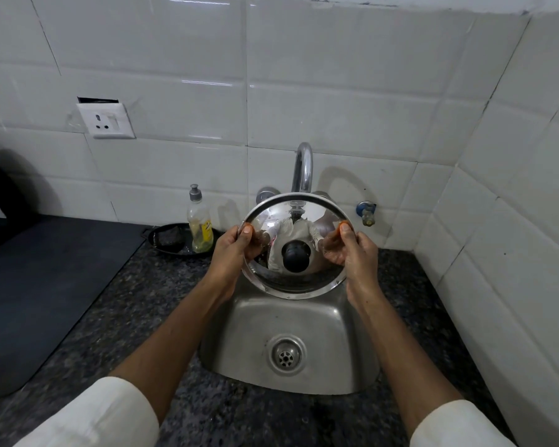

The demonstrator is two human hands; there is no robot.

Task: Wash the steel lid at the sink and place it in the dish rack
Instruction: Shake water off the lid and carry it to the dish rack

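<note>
Pinching opposite rim edges, the left hand point(236, 250) and right hand point(357, 250) hold the lid point(296, 250) upright over the sink point(291, 321) beneath the tap point(303, 167), apparently so water drains into the basin, no rack in view.

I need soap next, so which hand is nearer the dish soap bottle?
Left. The left hand grips the steel lid's left rim, just right of the dish soap bottle; the right hand holds the far rim, beyond the lid.
</note>
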